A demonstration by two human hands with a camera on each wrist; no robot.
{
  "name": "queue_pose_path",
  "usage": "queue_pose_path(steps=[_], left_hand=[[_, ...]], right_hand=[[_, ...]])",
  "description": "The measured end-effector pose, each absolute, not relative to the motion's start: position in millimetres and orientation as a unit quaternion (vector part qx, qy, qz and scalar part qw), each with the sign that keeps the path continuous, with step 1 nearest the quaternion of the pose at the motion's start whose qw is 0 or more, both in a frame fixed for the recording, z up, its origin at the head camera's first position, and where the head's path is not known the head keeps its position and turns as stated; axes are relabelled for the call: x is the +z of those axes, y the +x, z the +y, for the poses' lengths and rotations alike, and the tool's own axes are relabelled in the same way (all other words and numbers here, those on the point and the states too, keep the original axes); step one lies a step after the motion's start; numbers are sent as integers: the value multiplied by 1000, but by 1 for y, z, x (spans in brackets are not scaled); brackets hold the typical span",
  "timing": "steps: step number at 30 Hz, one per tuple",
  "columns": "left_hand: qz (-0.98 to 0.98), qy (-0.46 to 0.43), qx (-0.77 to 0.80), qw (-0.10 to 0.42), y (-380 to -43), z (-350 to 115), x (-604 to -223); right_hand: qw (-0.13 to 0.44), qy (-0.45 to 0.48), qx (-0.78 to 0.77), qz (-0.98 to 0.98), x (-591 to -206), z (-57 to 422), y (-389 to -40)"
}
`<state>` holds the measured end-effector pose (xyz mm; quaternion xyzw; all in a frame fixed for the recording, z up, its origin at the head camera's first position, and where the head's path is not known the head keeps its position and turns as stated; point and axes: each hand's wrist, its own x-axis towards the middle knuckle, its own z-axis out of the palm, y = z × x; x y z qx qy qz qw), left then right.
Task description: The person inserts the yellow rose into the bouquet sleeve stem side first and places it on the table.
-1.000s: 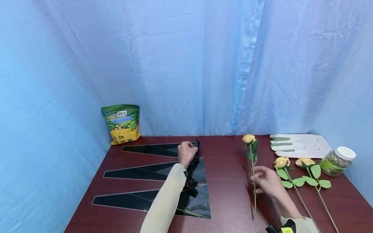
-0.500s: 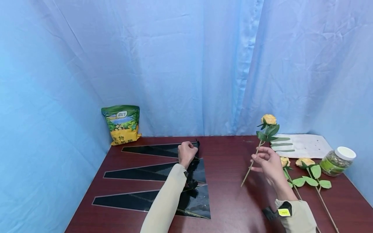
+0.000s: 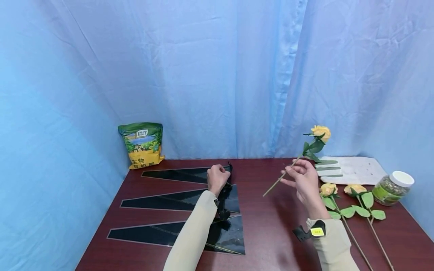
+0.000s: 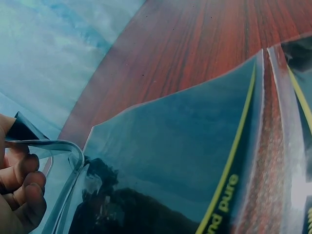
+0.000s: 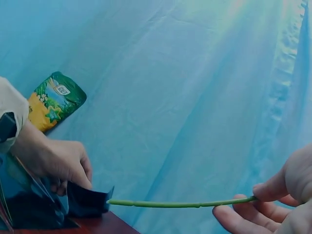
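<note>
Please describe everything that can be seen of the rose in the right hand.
The rose has one full yellow bloom, dark green leaves just below it and a thin stem, green with small knots in the right wrist view. It looks artificial, though I cannot be sure. In the head view it is held above the table, tilted, bloom up to the right, bare stem end down to the left. The right hand pinches the stem below the leaves.
</note>
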<state>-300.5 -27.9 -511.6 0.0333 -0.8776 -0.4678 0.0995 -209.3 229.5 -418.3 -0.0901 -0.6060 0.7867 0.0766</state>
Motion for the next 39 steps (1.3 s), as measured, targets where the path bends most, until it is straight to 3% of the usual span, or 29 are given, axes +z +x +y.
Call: queue_pose_path(steps=[11,39], left_hand=[[-878,39,-468,92,-300,-28,-512],[-879,38,-464,100,-302,-27,-509]], right_hand=[[113,-120,798,-580,-412,198,-236],[218,-110,814,-527,-443,145,-286]])
